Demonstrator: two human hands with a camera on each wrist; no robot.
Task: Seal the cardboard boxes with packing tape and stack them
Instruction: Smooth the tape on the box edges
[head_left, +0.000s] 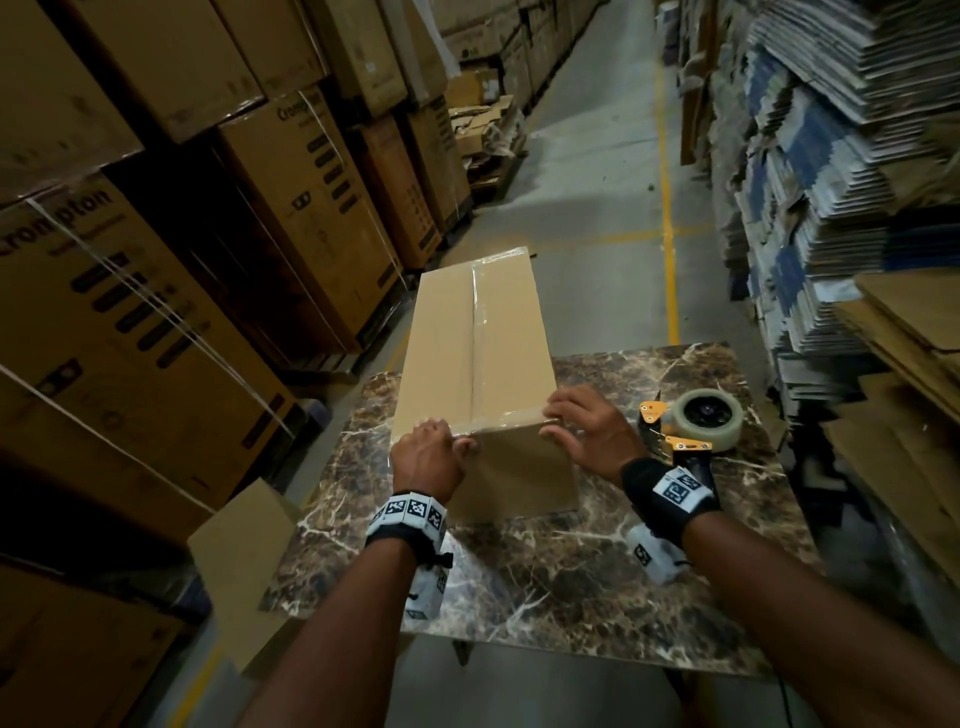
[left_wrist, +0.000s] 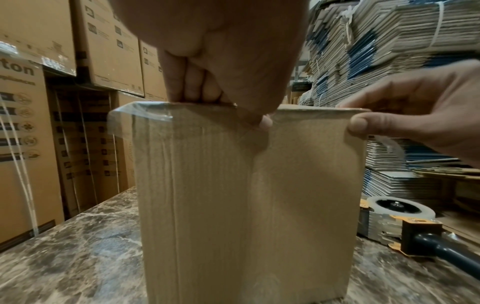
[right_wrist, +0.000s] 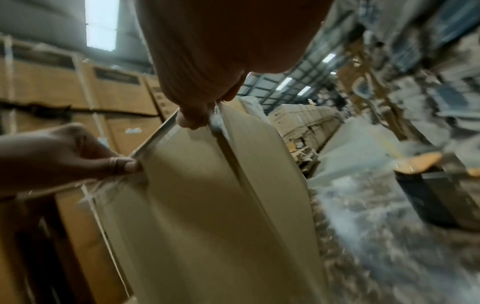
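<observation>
The long box (head_left: 480, 364) fills the middle of the marble table (head_left: 545, 587); the tape gun (head_left: 696, 421) blocks its right side, and the near tabletop lies bare

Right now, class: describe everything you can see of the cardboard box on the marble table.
The cardboard box is plain brown, long and closed, lying on the marble-patterned table with its far end overhanging the edge. Clear tape runs along its top centre seam and across the near top edge; a loose flap of tape sticks out at the near left corner. The left hand and right hand press that near edge, thumbs on the front face.
</observation>
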